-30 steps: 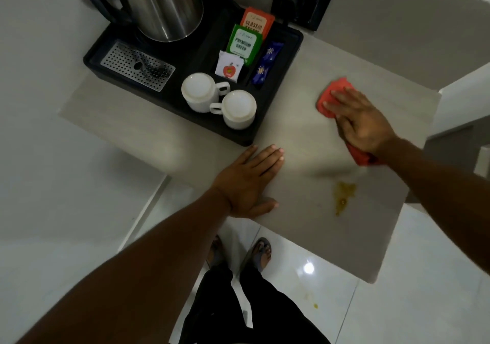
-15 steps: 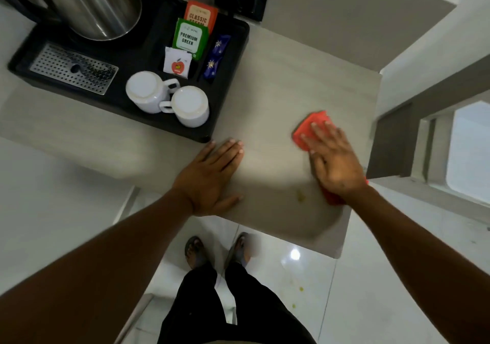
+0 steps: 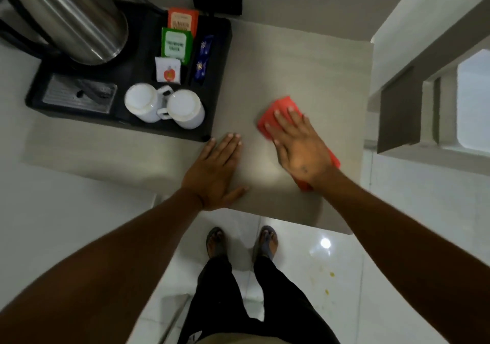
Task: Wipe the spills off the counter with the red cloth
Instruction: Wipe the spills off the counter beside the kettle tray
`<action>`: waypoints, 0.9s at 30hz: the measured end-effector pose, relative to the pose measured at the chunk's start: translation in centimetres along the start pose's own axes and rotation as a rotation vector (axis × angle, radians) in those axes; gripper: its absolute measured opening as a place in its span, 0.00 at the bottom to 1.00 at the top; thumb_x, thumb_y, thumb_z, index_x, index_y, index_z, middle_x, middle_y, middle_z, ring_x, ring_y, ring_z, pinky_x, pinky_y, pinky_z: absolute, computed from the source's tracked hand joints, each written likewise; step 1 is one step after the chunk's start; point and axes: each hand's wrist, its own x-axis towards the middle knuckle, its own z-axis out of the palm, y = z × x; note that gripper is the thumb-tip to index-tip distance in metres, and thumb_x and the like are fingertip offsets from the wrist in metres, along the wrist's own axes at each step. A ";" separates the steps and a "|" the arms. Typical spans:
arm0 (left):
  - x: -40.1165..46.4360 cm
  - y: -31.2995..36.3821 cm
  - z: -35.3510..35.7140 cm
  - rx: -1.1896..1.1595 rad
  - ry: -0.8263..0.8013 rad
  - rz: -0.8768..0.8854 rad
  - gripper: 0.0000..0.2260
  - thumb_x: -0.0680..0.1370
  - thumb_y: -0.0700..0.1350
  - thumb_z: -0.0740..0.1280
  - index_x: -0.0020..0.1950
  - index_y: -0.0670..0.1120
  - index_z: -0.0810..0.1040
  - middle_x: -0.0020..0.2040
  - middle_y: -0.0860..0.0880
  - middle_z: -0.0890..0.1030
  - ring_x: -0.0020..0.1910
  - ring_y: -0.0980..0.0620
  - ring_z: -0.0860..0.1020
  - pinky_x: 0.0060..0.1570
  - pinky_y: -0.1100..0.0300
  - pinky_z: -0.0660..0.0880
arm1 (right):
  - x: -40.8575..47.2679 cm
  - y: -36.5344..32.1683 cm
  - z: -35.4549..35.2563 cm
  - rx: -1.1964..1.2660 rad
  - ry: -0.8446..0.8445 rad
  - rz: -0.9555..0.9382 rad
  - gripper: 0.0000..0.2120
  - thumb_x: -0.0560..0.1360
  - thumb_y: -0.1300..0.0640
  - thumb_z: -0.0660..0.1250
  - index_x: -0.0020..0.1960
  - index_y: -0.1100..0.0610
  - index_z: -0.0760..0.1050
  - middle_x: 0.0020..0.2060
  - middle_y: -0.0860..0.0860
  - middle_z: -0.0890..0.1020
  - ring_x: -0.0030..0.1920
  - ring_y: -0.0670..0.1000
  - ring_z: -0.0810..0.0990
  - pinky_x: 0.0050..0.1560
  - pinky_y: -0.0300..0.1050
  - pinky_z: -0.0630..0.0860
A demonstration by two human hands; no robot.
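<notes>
The red cloth (image 3: 278, 108) lies flat on the beige counter (image 3: 305, 59), right of centre. My right hand (image 3: 299, 144) presses down on it with fingers spread, covering most of the cloth; a red corner shows near my wrist. My left hand (image 3: 214, 168) rests flat, palm down, on the counter near its front edge, just left of the cloth and empty. No spill shows on the visible counter surface; whatever is under the cloth is hidden.
A black tray (image 3: 220, 83) at the back left holds a steel kettle (image 3: 77, 20), two white cups (image 3: 164, 106) and tea sachets (image 3: 176, 43). Yellow drips (image 3: 328, 282) dot the white floor tiles beside my feet. The counter ends at the right edge near a wall.
My right hand has swept the cloth from the back right, down over the yellow spill, then leftward toward my left hand. The spill seen earlier no longer shows. My left hand stayed planted.
</notes>
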 end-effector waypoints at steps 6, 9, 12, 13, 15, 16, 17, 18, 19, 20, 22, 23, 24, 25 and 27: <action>-0.3 -0.1 0.0 -0.044 0.002 -0.033 0.44 0.79 0.68 0.55 0.83 0.39 0.49 0.84 0.40 0.52 0.84 0.44 0.46 0.81 0.41 0.48 | -9.7 2.3 -1.2 0.062 0.010 0.339 0.25 0.80 0.50 0.52 0.77 0.50 0.63 0.79 0.55 0.61 0.79 0.61 0.53 0.76 0.66 0.54; -0.2 0.0 -0.2 -0.069 0.026 -0.029 0.44 0.78 0.67 0.57 0.82 0.38 0.52 0.84 0.39 0.54 0.84 0.42 0.49 0.80 0.39 0.51 | -6.4 3.5 -2.7 0.073 0.072 0.517 0.25 0.80 0.51 0.52 0.76 0.51 0.65 0.78 0.58 0.61 0.79 0.64 0.52 0.76 0.65 0.53; -0.4 0.1 -0.4 -0.071 0.008 -0.025 0.44 0.79 0.67 0.57 0.82 0.37 0.51 0.84 0.38 0.52 0.84 0.42 0.47 0.81 0.41 0.49 | -1.7 2.1 -2.6 0.085 0.124 0.649 0.24 0.80 0.52 0.53 0.76 0.51 0.65 0.79 0.58 0.60 0.79 0.63 0.50 0.78 0.63 0.48; -0.6 -0.1 -0.4 -0.075 0.008 -0.026 0.44 0.79 0.67 0.57 0.82 0.37 0.50 0.84 0.38 0.52 0.84 0.42 0.47 0.81 0.41 0.48 | -0.4 1.1 -2.3 0.100 0.128 0.666 0.24 0.80 0.52 0.54 0.76 0.51 0.65 0.79 0.58 0.60 0.79 0.64 0.50 0.78 0.63 0.48; -1.3 -0.6 -0.2 -0.085 0.028 -0.010 0.44 0.79 0.66 0.59 0.82 0.36 0.52 0.83 0.36 0.54 0.83 0.40 0.49 0.81 0.41 0.50 | 1.6 -1.7 -1.4 0.122 0.140 0.648 0.24 0.79 0.54 0.57 0.76 0.52 0.66 0.78 0.58 0.61 0.79 0.64 0.51 0.78 0.63 0.48; -1.8 -1.0 -0.1 -0.080 0.037 0.009 0.43 0.79 0.66 0.59 0.81 0.35 0.53 0.83 0.36 0.55 0.83 0.40 0.50 0.81 0.40 0.51 | 2.1 -3.5 -0.8 0.129 0.142 0.629 0.24 0.79 0.55 0.58 0.75 0.53 0.66 0.78 0.59 0.61 0.78 0.64 0.52 0.78 0.63 0.48; -2.4 -1.4 0.0 -0.066 0.041 0.033 0.43 0.79 0.66 0.59 0.81 0.35 0.54 0.83 0.36 0.55 0.83 0.40 0.50 0.80 0.40 0.52 | 2.3 -5.3 -0.2 0.142 0.146 0.609 0.24 0.79 0.55 0.58 0.75 0.53 0.67 0.78 0.59 0.62 0.78 0.64 0.52 0.77 0.63 0.49; -3.0 -2.0 0.1 -0.046 0.035 0.056 0.43 0.80 0.67 0.59 0.81 0.36 0.54 0.83 0.37 0.55 0.83 0.40 0.50 0.80 0.40 0.52 | 2.2 -7.4 0.5 0.153 0.152 0.587 0.24 0.79 0.55 0.58 0.75 0.53 0.67 0.78 0.59 0.63 0.78 0.64 0.53 0.77 0.63 0.49; -3.7 -2.7 0.3 -0.025 0.026 0.072 0.43 0.80 0.67 0.57 0.82 0.36 0.54 0.83 0.37 0.55 0.83 0.41 0.49 0.80 0.40 0.52 | 1.6 -9.3 1.4 0.154 0.149 0.558 0.24 0.79 0.54 0.58 0.75 0.53 0.67 0.77 0.58 0.63 0.79 0.64 0.53 0.77 0.63 0.49; -4.3 -3.4 0.4 -0.005 0.019 0.081 0.43 0.80 0.68 0.56 0.82 0.37 0.53 0.83 0.38 0.55 0.84 0.42 0.49 0.80 0.40 0.52 | 0.6 -11.1 2.2 0.141 0.135 0.517 0.24 0.80 0.54 0.57 0.75 0.52 0.66 0.78 0.58 0.63 0.79 0.63 0.53 0.77 0.63 0.49; -5.1 -4.2 0.5 0.024 0.012 0.089 0.42 0.80 0.68 0.54 0.82 0.37 0.54 0.83 0.38 0.55 0.84 0.43 0.50 0.80 0.40 0.52 | -2.7 -13.1 3.3 0.125 0.106 0.460 0.24 0.80 0.53 0.57 0.76 0.50 0.64 0.78 0.55 0.61 0.79 0.62 0.52 0.77 0.63 0.49; -5.4 -4.4 0.5 0.031 0.007 0.089 0.42 0.81 0.68 0.53 0.82 0.37 0.54 0.83 0.38 0.55 0.84 0.43 0.50 0.80 0.40 0.53 | -4.4 -13.1 3.5 0.128 0.097 0.475 0.25 0.79 0.52 0.57 0.76 0.49 0.64 0.78 0.55 0.61 0.79 0.61 0.52 0.77 0.64 0.50; -5.8 -4.6 0.6 0.034 -0.003 0.077 0.41 0.81 0.68 0.52 0.82 0.38 0.54 0.83 0.38 0.55 0.83 0.43 0.50 0.80 0.40 0.52 | -5.9 -12.6 3.4 0.136 0.109 0.519 0.25 0.79 0.52 0.57 0.75 0.48 0.65 0.78 0.55 0.62 0.79 0.62 0.53 0.76 0.65 0.52; -6.2 -4.7 0.7 0.035 -0.002 0.049 0.41 0.81 0.68 0.52 0.82 0.38 0.54 0.83 0.39 0.56 0.83 0.43 0.50 0.81 0.40 0.52 | -6.6 -11.6 2.9 0.147 0.128 0.587 0.25 0.78 0.52 0.57 0.75 0.49 0.66 0.78 0.56 0.63 0.78 0.63 0.55 0.76 0.67 0.53; -6.9 -4.7 0.8 0.032 0.019 -0.027 0.39 0.82 0.66 0.50 0.82 0.39 0.53 0.84 0.40 0.55 0.84 0.43 0.50 0.81 0.41 0.50 | -5.8 -9.1 1.8 0.157 0.157 0.736 0.24 0.78 0.51 0.54 0.74 0.50 0.67 0.77 0.58 0.63 0.78 0.65 0.54 0.76 0.68 0.52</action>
